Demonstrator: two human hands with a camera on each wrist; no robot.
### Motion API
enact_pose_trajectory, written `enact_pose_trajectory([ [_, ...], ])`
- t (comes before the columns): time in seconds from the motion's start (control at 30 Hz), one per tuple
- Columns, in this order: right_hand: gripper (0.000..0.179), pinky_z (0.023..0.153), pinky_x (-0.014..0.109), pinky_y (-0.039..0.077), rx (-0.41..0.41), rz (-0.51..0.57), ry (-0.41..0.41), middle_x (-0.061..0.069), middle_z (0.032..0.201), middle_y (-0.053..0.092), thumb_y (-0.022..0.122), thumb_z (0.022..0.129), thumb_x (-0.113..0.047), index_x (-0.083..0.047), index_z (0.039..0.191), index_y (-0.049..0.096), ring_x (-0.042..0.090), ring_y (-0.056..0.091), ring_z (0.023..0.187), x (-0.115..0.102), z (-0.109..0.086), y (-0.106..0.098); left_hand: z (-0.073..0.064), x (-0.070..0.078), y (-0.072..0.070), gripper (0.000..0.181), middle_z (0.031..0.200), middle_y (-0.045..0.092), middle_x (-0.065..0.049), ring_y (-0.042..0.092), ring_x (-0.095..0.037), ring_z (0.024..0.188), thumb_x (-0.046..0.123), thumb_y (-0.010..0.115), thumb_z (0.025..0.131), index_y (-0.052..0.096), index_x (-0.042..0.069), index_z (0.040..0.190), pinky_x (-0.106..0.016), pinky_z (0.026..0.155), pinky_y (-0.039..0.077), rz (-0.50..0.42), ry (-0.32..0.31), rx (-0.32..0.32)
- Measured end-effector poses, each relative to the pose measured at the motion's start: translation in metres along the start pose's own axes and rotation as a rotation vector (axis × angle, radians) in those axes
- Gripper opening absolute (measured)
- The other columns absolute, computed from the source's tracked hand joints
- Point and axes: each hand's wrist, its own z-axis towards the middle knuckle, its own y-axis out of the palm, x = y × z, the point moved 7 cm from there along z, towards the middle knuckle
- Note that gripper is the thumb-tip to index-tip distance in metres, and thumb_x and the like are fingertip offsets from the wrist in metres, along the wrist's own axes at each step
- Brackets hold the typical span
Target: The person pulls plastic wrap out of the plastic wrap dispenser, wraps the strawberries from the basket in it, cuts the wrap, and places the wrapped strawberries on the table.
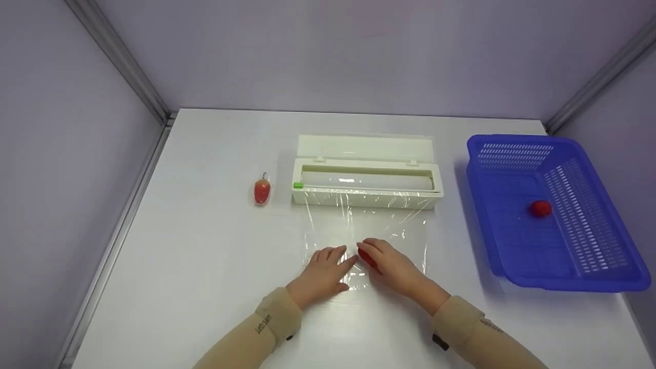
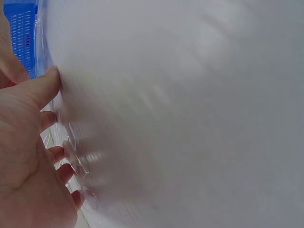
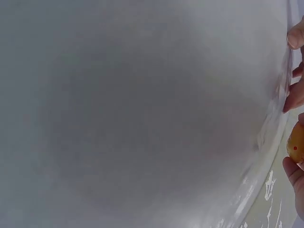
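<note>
Clear cling film (image 1: 397, 225) stretches from a white wrap dispenser (image 1: 369, 199) toward the person, flat over the table. My left hand (image 1: 320, 274) rests on the film with its fingers spread; the left wrist view shows its fingertips (image 2: 52, 76) touching the film. Just beside it, my right hand (image 1: 397, 269) holds a small red fruit (image 1: 367, 258) over the film. The fruit's yellowish end (image 3: 296, 145) shows between finger and thumb in the right wrist view. Most of the fruit is hidden by the hand.
A red fruit with a stem (image 1: 262, 191), seemingly wrapped in film, lies left of the dispenser. On the right stands a blue basket (image 1: 484, 220) with a red fruit (image 1: 540, 208) inside. The dispenser's lid (image 1: 365, 146) is raised at the back. Walls border the table.
</note>
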Motion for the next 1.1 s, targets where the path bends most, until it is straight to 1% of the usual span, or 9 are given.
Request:
enact_pose_trajectory([
  [0.27,0.049,0.095,0.039,0.047,-0.053,0.056,0.135,0.011,0.123,0.055,0.066,0.082,-0.009,-0.007,0.128,0.047,0.027,0.055,0.115,0.01,-0.007,0.013,0.0,-0.001,0.001,0.067,0.147,0.03,-0.01,0.034,-0.028,0.13,0.042,0.061,0.085,0.032,0.027,0.143,-0.045,0.106,0.031,-0.014,-0.004,0.006],
  [0.4,0.048,0.098,0.039,0.045,-0.048,0.08,0.167,0.01,0.124,0.055,0.066,0.083,-0.01,-0.006,0.127,0.047,0.026,0.054,0.117,0.011,-0.008,0.013,-0.001,-0.002,0.001,0.064,0.146,0.032,-0.009,0.034,-0.027,0.13,0.042,0.061,0.085,0.036,0.021,0.14,-0.044,0.106,0.031,-0.024,-0.006,0.024],
  [0.47,0.048,0.099,0.038,0.044,-0.042,0.091,0.171,0.01,0.124,0.055,0.066,0.083,-0.01,-0.006,0.126,0.047,0.025,0.054,0.117,0.011,-0.009,0.013,-0.001,-0.003,0.0,0.057,0.145,0.033,-0.009,0.034,-0.026,0.129,0.043,0.061,0.085,0.041,0.017,0.131,-0.042,0.106,0.031,-0.027,-0.005,0.036],
  [0.57,0.048,0.099,0.038,0.044,-0.041,0.1,0.173,0.01,0.124,0.056,0.066,0.083,-0.009,-0.006,0.127,0.047,0.025,0.054,0.116,0.012,-0.01,0.013,-0.003,-0.003,-0.001,0.043,0.145,0.033,-0.01,0.034,-0.026,0.129,0.046,0.06,0.084,0.047,0.015,0.112,-0.04,0.106,0.031,-0.022,0.01,0.042],
  [0.63,0.048,0.098,0.038,0.045,-0.045,0.103,0.176,0.01,0.124,0.056,0.066,0.083,-0.01,-0.007,0.127,0.046,0.024,0.054,0.116,0.013,-0.011,0.014,-0.004,-0.002,-0.002,0.042,0.145,0.033,-0.011,0.035,-0.028,0.129,0.051,0.06,0.081,0.049,0.015,0.1,-0.041,0.106,0.031,-0.018,0.031,0.045],
  [0.7,0.047,0.099,0.037,0.044,-0.054,0.108,0.18,0.009,0.125,0.055,0.065,0.084,-0.01,-0.008,0.127,0.046,0.024,0.054,0.117,0.014,-0.012,0.014,-0.005,-0.001,-0.003,0.045,0.145,0.033,-0.012,0.035,-0.029,0.129,0.056,0.06,0.077,0.05,0.016,0.094,-0.042,0.107,0.03,-0.015,0.049,0.043],
  [0.8,0.046,0.1,0.038,0.043,-0.061,0.113,0.175,0.009,0.127,0.055,0.064,0.085,-0.011,-0.008,0.127,0.046,0.024,0.052,0.119,0.013,-0.012,0.013,-0.006,0.0,-0.003,0.041,0.146,0.033,-0.013,0.035,-0.03,0.13,0.054,0.062,0.076,0.052,0.018,0.091,-0.043,0.107,0.029,-0.021,0.061,0.035],
  [0.97,0.045,0.099,0.039,0.044,-0.054,0.097,0.135,0.012,0.127,0.054,0.065,0.084,-0.009,-0.005,0.125,0.047,0.026,0.052,0.119,0.01,-0.013,0.012,-0.005,0.001,-0.003,0.017,0.144,0.036,-0.014,0.037,-0.031,0.128,0.037,0.059,0.087,0.057,0.021,0.091,-0.045,0.106,0.031,-0.027,0.064,0.056],
  [1.1,0.046,0.096,0.04,0.046,-0.025,0.093,0.114,0.013,0.127,0.053,0.067,0.082,-0.007,-0.004,0.124,0.05,0.029,0.051,0.118,0.009,-0.012,0.012,-0.004,0.001,-0.006,0.011,0.143,0.038,-0.014,0.039,-0.031,0.126,0.032,0.057,0.089,0.06,0.022,0.091,-0.046,0.104,0.032,-0.046,0.059,0.064],
])
